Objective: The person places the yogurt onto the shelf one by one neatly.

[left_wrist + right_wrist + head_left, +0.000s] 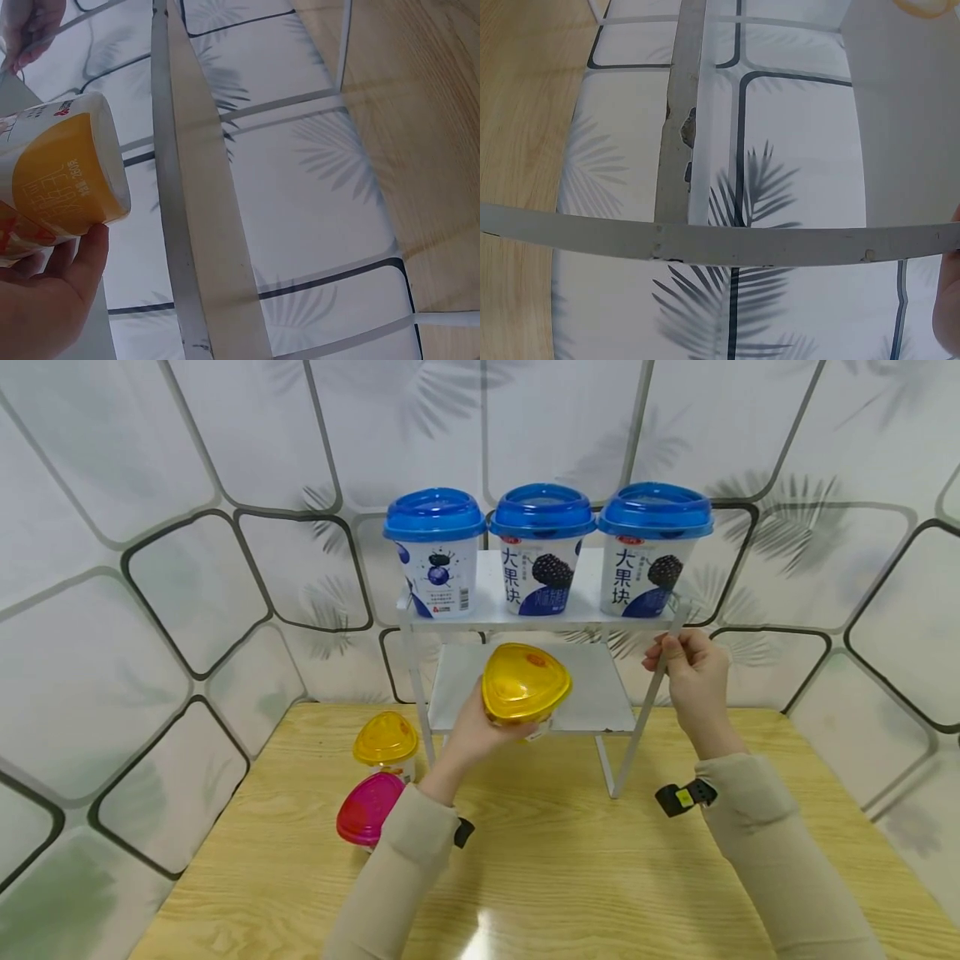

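Note:
My left hand grips a yogurt cup with a yellow lid in front of the rack's lower shelf. From the left wrist view, the fingers curl under the white and orange cup. My right hand holds the right front leg of the white metal rack just below the top shelf. In the right wrist view that leg crosses the picture, with a bit of the right hand at the edge.
Three blue-lidded yogurt cups line the top shelf. On the wooden table, left of the rack, stand another yellow-lidded cup and a pink-lidded cup, partly behind the left sleeve. A patterned wall covering surrounds the table.

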### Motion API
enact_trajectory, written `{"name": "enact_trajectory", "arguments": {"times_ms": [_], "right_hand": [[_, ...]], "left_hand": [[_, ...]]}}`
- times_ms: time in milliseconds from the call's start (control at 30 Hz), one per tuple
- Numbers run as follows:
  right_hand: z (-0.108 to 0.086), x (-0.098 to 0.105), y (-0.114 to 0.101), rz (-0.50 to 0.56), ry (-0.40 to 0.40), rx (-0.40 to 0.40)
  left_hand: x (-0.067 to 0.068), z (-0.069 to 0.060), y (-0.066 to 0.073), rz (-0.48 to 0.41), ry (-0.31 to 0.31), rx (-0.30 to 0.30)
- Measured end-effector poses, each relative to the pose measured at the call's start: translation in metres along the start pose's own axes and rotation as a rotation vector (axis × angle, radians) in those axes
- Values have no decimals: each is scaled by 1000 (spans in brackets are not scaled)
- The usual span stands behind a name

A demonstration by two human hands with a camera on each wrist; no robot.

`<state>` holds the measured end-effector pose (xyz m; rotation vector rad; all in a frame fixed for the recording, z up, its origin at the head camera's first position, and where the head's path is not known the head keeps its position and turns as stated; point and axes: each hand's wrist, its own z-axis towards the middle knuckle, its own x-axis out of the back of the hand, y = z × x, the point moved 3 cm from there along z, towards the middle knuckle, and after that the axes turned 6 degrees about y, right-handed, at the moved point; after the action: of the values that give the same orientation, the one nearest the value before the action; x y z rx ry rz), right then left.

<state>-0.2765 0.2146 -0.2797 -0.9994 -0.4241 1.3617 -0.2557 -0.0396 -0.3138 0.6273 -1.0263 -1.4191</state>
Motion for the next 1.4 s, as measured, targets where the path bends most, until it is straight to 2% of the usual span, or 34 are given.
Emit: {"name": "enact_trajectory", "arguments": {"times_ms": [133, 200, 400, 633, 900, 1067, 1300, 1400], "right_hand": [[0, 0, 0, 8, -1, -3], [0, 0, 0, 10, -2, -2], [0, 0, 0, 11, -11, 3], [0, 1, 1, -8, -15, 16], [0, 0, 1, -8, -14, 11], [0, 0, 1, 0, -15, 5], [1, 2, 0, 0, -42, 2], [3, 4, -1, -35, -67, -3]], "left_hand": [[2, 4, -20, 27, 17, 28], [3, 5, -23, 32, 19, 35], [4, 5, -25, 11, 7, 39], [2, 6, -28, 46, -3, 73], [1, 8, -32, 34, -21, 70], [0, 10, -34, 12, -23, 99], [1, 11, -38, 39, -5, 150], [1, 11, -39, 29, -4, 165]]}}
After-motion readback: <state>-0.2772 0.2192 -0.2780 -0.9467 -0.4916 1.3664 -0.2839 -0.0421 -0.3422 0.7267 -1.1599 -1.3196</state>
